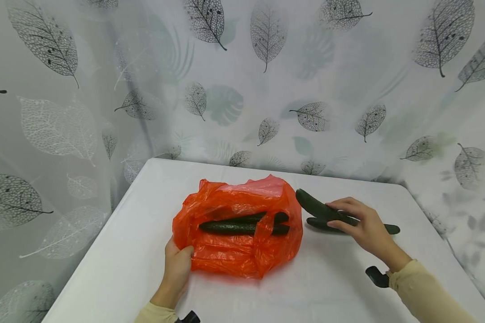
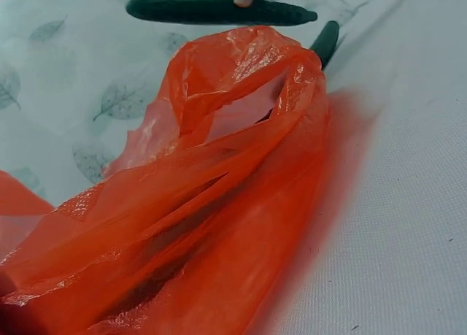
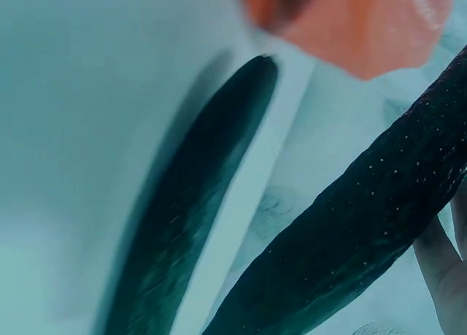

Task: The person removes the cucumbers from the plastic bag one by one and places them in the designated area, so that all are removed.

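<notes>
An orange-red plastic bag [image 1: 226, 258] lies with its mouth spread on the table, and dark green cucumbers [image 1: 228, 228] show inside it. My left hand [image 1: 177, 264] grips the bag's left edge, the thumb on top of the plastic. To the right of the bag, my right hand [image 1: 363, 224] holds a cucumber [image 1: 312, 205] raised above the table, its far end close to the bag's right rim. Another cucumber [image 1: 393, 229] lies on the table beneath that hand. The right wrist view shows the held cucumber [image 3: 350, 203] beside the lying one [image 3: 197, 196].
The white table [image 1: 117, 269] carries the bag and the loose cucumber. Behind it and at both sides hangs a pale curtain [image 1: 234, 89] printed with leaves, near the table's back edge. A dark strap piece [image 1: 376, 277] sits at the right wrist.
</notes>
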`<action>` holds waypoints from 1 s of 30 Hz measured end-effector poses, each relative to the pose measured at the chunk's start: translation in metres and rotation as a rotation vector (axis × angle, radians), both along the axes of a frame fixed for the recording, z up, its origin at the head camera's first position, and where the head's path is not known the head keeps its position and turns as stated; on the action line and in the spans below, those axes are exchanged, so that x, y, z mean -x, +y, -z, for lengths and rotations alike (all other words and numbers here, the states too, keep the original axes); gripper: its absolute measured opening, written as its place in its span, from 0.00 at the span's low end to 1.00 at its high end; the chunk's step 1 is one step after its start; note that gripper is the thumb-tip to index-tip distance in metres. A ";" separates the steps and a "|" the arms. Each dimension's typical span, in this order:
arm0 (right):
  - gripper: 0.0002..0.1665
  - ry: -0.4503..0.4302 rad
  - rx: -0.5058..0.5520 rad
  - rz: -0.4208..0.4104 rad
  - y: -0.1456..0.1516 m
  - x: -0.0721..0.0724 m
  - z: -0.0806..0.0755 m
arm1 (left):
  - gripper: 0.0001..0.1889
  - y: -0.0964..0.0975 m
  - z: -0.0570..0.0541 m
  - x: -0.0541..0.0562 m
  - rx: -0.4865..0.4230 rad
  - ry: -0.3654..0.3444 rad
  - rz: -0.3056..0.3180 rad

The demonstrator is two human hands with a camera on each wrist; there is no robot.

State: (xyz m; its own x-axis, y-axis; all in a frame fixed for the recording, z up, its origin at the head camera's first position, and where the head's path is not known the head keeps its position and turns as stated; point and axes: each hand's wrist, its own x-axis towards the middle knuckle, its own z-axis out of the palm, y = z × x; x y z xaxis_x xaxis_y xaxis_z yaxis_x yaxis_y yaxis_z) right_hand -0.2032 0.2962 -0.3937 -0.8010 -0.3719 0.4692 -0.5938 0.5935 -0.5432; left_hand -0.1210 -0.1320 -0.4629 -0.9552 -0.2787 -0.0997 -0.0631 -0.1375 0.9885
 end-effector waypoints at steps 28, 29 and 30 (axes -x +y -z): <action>0.31 0.162 -0.442 0.061 0.058 -0.002 0.054 | 0.32 0.001 -0.001 -0.001 -0.005 0.021 -0.007; 0.31 0.155 -0.445 0.060 0.059 -0.002 0.055 | 0.32 0.001 -0.001 -0.001 -0.005 0.021 -0.010; 0.31 0.149 -0.448 0.060 0.060 -0.002 0.056 | 0.32 0.001 -0.001 0.000 -0.006 0.023 -0.012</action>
